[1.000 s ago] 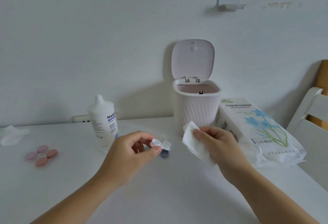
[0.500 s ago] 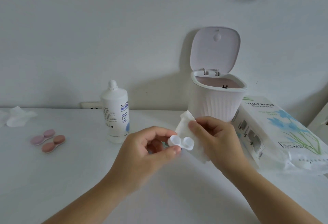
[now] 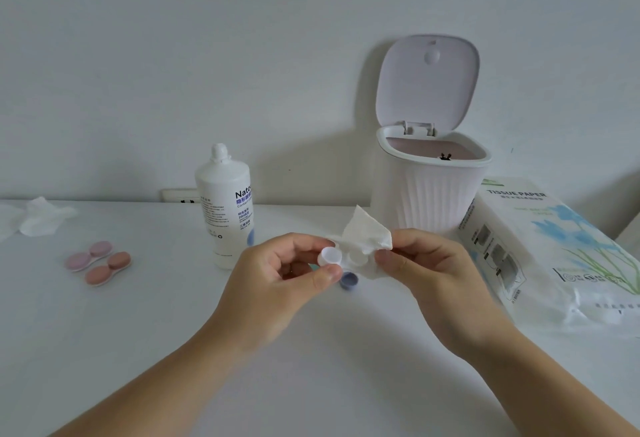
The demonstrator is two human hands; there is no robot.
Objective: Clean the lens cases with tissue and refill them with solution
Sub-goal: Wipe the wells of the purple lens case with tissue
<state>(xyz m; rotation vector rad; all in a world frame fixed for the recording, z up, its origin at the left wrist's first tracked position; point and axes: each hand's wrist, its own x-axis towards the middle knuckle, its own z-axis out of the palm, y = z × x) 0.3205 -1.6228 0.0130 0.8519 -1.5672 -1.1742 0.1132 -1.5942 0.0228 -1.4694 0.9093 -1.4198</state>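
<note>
While my left hand [image 3: 277,284] pinches the white lens case [image 3: 341,258] by its near cup, thumb below and fingers [image 3: 304,246] curled over the top, the right hand [image 3: 426,273] has a tissue [image 3: 367,232] gripped in bent fingers and pressed onto the far cup — both held above the table [image 3: 138,332], in front of the bin [image 3: 429,190].

Risky bit, I'd say: that case hangs on one small pinch, so a hard twist of the tissue could flick it loose. The solution bottle [image 3: 225,208] stands just behind my left hand — a stray knuckle might tip it.

Far cup is buried under tissue, so I can't tell how clean it is. A bluish cap [image 3: 348,280] peeks out below the case, half hidden. Two pink cases [image 3: 98,261] wait well off left.
</note>
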